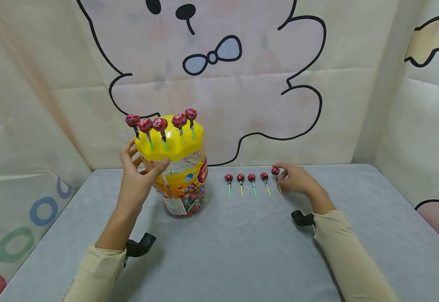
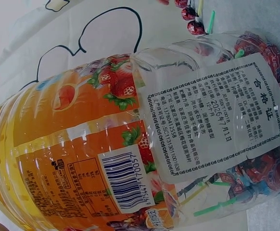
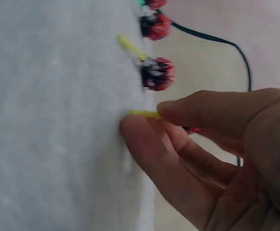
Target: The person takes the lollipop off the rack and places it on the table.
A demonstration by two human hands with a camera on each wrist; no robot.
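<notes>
A clear plastic jar [image 1: 200, 178] with a yellow lid [image 1: 185, 145] and an orange label stands on the table, wrapped lollipops visible inside its base. Several red-wrapped lollipops [image 1: 160, 124] stick up from the lid. My left hand [image 1: 138, 184] grips the jar at the lid, thumb in front and fingers around the left side. My right hand [image 1: 296, 181] pinches a red lollipop [image 1: 275, 171] with a yellow stick [image 3: 145, 114] between thumb and fingers, at the right end of a row of lollipops [image 1: 252, 178]. Fingers partly hide its head in the right wrist view.
The grey table [image 1: 219, 256] reaches back to a cloth backdrop [image 1: 257, 105] with a cartoon animal outline. The row lies right of the jar, heads toward the backdrop, with green and yellow sticks. A white printed sticker [image 2: 217, 120] is on the jar's lower side.
</notes>
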